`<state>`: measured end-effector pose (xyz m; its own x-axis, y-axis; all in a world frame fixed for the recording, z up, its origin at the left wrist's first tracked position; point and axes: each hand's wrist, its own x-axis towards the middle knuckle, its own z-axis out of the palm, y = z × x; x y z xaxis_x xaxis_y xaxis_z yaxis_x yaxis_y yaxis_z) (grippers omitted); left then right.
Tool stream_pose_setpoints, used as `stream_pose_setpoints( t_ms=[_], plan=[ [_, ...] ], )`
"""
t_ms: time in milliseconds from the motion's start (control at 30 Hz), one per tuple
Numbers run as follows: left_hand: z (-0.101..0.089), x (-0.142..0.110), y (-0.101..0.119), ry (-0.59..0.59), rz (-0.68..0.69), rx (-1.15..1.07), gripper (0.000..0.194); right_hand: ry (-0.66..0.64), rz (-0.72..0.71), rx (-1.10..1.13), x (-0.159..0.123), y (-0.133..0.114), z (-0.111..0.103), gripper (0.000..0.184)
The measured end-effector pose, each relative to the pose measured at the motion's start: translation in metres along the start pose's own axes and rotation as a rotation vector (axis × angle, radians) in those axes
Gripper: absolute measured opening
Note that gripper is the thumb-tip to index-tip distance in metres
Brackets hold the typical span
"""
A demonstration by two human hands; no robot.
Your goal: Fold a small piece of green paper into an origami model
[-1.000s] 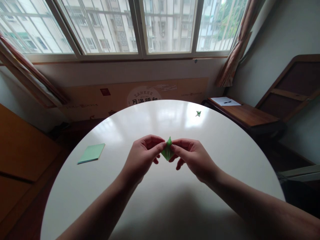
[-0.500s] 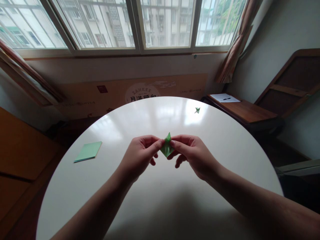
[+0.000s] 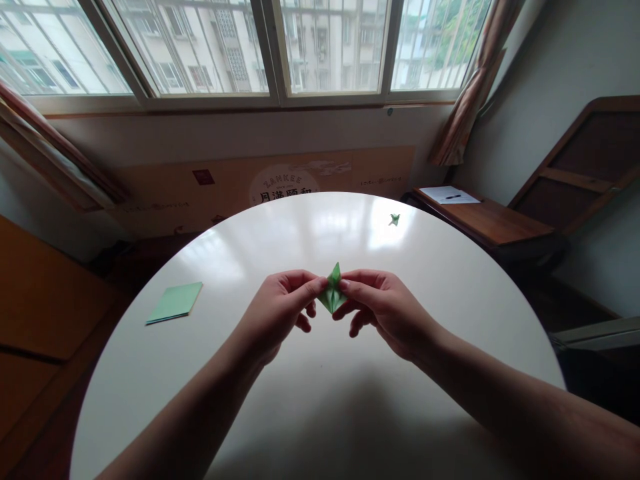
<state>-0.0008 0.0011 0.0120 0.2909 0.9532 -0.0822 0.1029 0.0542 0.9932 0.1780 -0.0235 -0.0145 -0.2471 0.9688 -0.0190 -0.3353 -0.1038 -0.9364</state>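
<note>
Plainly, the window takes up most of the space ahead of you, and below it your round white table spreads out, bearing a stack of pale green paper on your left and a tiny folded green figure near its far edge. Off to the right, a wooden side table carries a white sheet with a pen lying on it. Your left hand and right hand meet over the middle of the white table, each thumb and forefinger clamped on one side of the folded green paper. That piece sits upright between them, roughly diamond-shaped, with a sharp point on top, another below and a crease down its middle; your fingertips cover its sides, so the finer folds are hard to make out.
</note>
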Motion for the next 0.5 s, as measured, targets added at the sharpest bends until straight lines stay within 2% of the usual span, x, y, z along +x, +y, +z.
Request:
stream_pose_setpoints(
  t_ms=[167,500],
  plan=[
    [0.0002,-0.002,0.0002,-0.027,0.078,0.12,0.019,0.021,-0.048,-0.051,-0.0004,-0.0008,0.0013,0.022],
    [0.0001,-0.0027,0.0008,-0.021,0.103,0.213,0.017,0.04,-0.166,-0.234,-0.0017,0.0008,0.0029,0.026]
  ],
)
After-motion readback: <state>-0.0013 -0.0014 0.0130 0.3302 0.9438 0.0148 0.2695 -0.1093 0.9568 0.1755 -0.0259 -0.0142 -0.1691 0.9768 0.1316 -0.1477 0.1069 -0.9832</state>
